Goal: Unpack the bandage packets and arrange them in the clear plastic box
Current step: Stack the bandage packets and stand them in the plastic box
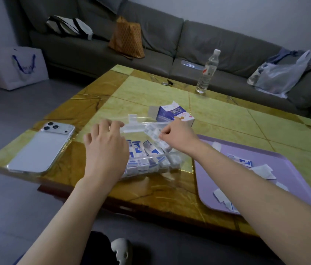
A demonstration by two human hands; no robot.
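Clear box (pixel 172 154) sits on the worktop (pixel 151 88), its row of packets (pixel 151 148) running left to right. The right grip (pixel 177 136) pinches a strip (pixel 153 133) just above the right end; the left grip (pixel 105 148), fingers spread, rests on the left end.

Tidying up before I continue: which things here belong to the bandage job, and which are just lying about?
Job: clear plastic box, bandage packets, bandage carton, purple tray.
Lying about: phone, water bottle, keys.
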